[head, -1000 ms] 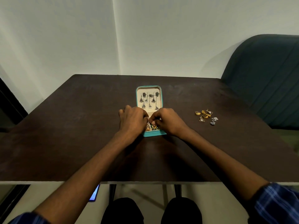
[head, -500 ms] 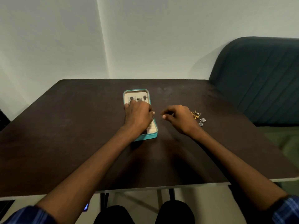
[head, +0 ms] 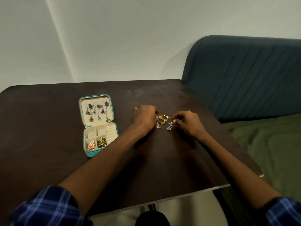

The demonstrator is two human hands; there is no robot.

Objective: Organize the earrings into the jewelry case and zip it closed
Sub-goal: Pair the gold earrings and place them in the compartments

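Note:
The teal jewelry case point(head: 85, 152) lies open on the left of the dark table point(head: 48, 128). Several silver dangling earrings point(head: 97, 112) hang in its lid. Its near compartments hold a gold earring point(head: 92, 144) and a green-and-gold earring point(head: 102, 142). To the right lies a small pile of loose gold earrings point(head: 162, 119) and silver earrings point(head: 169, 126). My left hand point(head: 144, 117) rests curled at the pile's left edge, its fingertips hidden. My right hand point(head: 189, 122) is at the pile's right edge, thumb and finger pinched on the top of a silver earring.
A dark teal padded seat back point(head: 244, 75) and a green cushion point(head: 268, 144) stand right of the table. The table's right edge point(head: 244, 152) runs close past my right forearm. White walls rise behind the table.
Both hands have left the jewelry case and moved right to the loose pile. The case's lower tray, covered by my left hand before, is now in view. My head has turned right.

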